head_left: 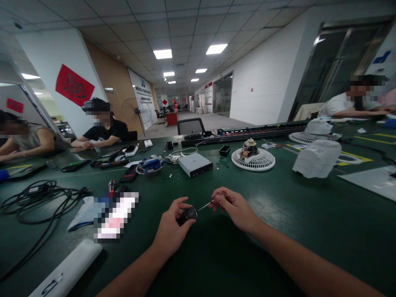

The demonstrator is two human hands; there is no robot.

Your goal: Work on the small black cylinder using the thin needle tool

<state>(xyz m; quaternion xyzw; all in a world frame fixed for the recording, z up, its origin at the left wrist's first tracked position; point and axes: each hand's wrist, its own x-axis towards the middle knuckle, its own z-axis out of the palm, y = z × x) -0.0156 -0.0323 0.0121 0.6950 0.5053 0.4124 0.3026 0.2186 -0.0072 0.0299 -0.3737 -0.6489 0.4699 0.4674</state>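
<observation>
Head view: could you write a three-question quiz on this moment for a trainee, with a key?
1. Which hand holds the screwdriver?
2. True or false: in the picture, the white round grille lies right of the disc drive.
3. The screwdriver's shaft points toward: A) a coiled cable; B) a small dark part; C) a wall notice.

Key: 1. The right hand. 2. True. 3. B, held in the left hand.

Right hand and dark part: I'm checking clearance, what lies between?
The head view shows a screwdriver's shaft there; whether its tip touches the dark part is unclear.
</observation>
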